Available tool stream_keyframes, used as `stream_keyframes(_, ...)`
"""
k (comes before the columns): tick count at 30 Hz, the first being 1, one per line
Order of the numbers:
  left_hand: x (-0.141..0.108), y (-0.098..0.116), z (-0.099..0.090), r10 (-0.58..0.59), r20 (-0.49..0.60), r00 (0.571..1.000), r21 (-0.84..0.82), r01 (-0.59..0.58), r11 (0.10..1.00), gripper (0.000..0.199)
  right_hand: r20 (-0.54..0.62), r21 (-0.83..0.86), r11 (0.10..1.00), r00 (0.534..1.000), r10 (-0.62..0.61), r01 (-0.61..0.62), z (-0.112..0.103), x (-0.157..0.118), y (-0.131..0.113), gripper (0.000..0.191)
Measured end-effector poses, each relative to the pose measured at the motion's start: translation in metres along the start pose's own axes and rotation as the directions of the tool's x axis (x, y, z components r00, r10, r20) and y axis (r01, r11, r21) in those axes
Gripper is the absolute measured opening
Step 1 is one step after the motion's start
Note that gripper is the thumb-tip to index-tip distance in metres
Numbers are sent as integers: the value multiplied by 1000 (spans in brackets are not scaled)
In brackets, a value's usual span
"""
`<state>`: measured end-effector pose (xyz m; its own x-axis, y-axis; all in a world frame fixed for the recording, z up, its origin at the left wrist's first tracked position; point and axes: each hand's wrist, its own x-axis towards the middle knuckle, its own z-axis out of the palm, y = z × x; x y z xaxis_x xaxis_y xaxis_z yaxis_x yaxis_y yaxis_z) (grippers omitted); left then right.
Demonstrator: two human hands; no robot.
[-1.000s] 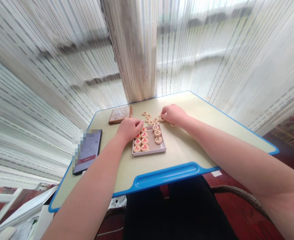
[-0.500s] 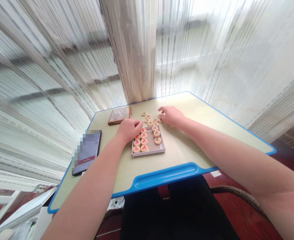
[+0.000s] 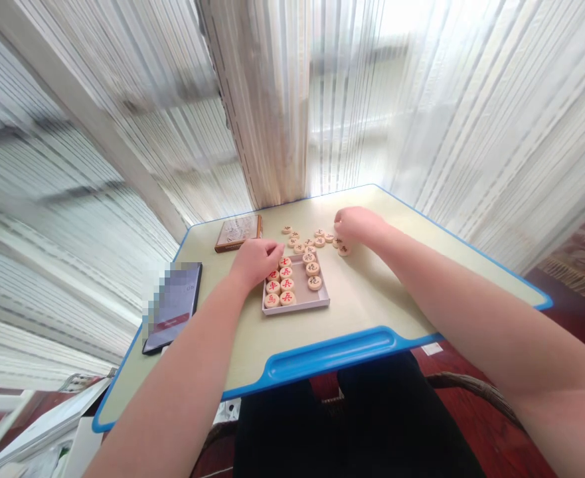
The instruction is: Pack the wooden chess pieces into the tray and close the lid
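Note:
A shallow white box (image 3: 303, 292) holds round wooden Chinese chess pieces. Red-marked pieces (image 3: 287, 285) fill its left side in two columns, and black-marked ones (image 3: 313, 269) line its right wall. At the box's far left corner is my left hand (image 3: 256, 261), closed, hiding part of the rim and some pieces; what its fingers grip is hidden. More black-marked pieces (image 3: 320, 241) lie scattered on the table beyond the box. My right hand (image 3: 359, 224) is beside the rightmost of them, fingers curled down and closed. Whatever they hold is hidden.
The pale table (image 3: 366, 305) has a blue edge and a blue pen groove (image 3: 329, 352) at the front. A brown patterned box (image 3: 238, 232) lies at the far left. Nearer, a dark tablet (image 3: 175, 305) lies by the left edge. Sheer curtains (image 3: 277, 133) hang behind.
My right hand has moved right, off the middle pieces, and its fingers have curled in. Pieces it covered now show. My left hand stays at the box's corner.

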<state>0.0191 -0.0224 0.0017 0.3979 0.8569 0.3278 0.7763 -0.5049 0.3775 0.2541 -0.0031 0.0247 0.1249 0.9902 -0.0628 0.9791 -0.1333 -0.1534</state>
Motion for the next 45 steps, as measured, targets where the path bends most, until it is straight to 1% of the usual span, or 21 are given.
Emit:
stream_keyframes(1, 0, 0, 0, 2, 0, 1000, 0, -2, 1000, 40, 19, -13, 999, 999, 41, -41, -4, 1, 4, 35)
stream_keyframes(3, 0, 0, 0, 1, 0, 1000, 0, -1, 1000, 40, 27, -17, 997, 996, 82, -81, -10, 3, 11, 35)
stream_keyframes(6, 0, 1, 0, -5, 5, 1000, 1, 5, 1000, 40, 18, -13, 997, 997, 73, -73, -9, 5, 15, 35)
stream_keyframes(8, 0, 1, -1, -5, 10, 1000, -1, 5, 1000, 40, 9, -4, 1000, 1000, 19, -19, -6, 4, 14, 34)
stream_keyframes(10, -1, 1, -2, -4, 14, 1000, -5, 4, 1000, 40, 10, 18, 998, 998, -68, 67, -3, 2, 11, 34)
stream_keyframes(12, 0, 1, -2, -6, 17, 1000, -5, 6, 1000, 40, 37, 39, 987, 987, -156, 155, -1, -1, 8, 34)
stream_keyframes(14, 0, 1, -2, -7, 15, 1000, 2, 7, 1000, 40, 72, 42, 976, 974, -216, 214, -1, -3, 5, 35)
stream_keyframes(16, 0, 1, -2, -5, 11, 1000, 10, 5, 1000, 40, 89, 35, 969, 965, -248, 246, 0, -3, 4, 37)
stream_keyframes(20, 0, 2, -2, 9, 11, 1000, 11, -9, 1000, 40, 83, 51, 949, 946, -314, 311, 0, -3, 3, 36)
stream_keyframes(25, 0, 2, -2, 8, 19, 1000, 14, -9, 1000, 41, 50, 74, 920, 920, -389, 385, 1, -5, 2, 36)
stream_keyframes(27, 0, 1, -2, 12, 14, 1000, 19, -12, 1000, 41, 36, 67, 897, 898, -439, 436, 3, -6, 1, 36)
stream_keyframes(30, 0, 1, -1, 18, 10, 1000, 26, -18, 1000, 41, -6, 32, 863, 863, -505, 505, 6, -5, -1, 30)
stream_keyframes(32, 0, 1, -1, 19, 11, 1000, 30, -19, 999, 41, -29, -3, 865, 865, -501, 501, 7, -5, -2, 29)
stream_keyframes(35, 0, 2, -1, 24, 13, 1000, 36, -25, 999, 41, -28, -38, 885, 885, -465, 464, 6, -4, -1, 38)
stream_keyframes(37, 0, 2, -2, 25, 18, 1000, 42, -25, 999, 41, -13, -25, 887, 888, -461, 460, 5, -4, 1, 43)
stream_keyframes(39, 0, 2, -2, 21, 23, 1000, 46, -22, 999, 41, -7, 12, 877, 877, -480, 480, 4, -4, 3, 45)
stream_keyframes(42, 0, 2, -2, 22, 26, 999, 47, -23, 999, 42, -6, 30, 855, 855, -518, 518, 5, -3, 3, 35)
stream_keyframes(45, 0, 2, -2, 27, 31, 999, 51, -28, 998, 42, -1, 5, 852, 852, -523, 523, 6, -3, 2, 27)
